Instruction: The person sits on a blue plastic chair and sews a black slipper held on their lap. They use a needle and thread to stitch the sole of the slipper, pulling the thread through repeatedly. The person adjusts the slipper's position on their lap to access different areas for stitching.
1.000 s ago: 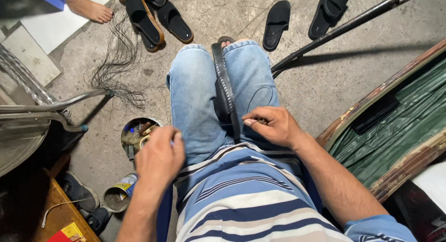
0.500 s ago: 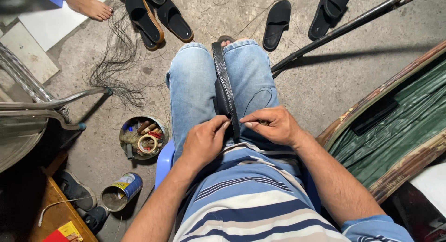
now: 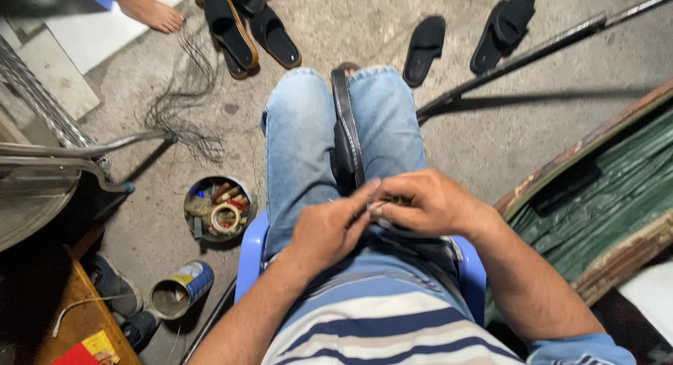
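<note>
Black rubbery strap [image 3: 345, 137], clamped between denim knees, near end pinched by left hand [image 3: 329, 228] and right hand [image 3: 424, 202], both closed on it. Probably flexible, light, grippy; best held close to the worked edge.

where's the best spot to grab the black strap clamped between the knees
Take the strap at its free upper length near the knees, pinching its narrow edges from above. It stands on edge between the thighs, so the flat sides are shut in. Both hands, left hand and right hand, already crowd its near end.
</note>
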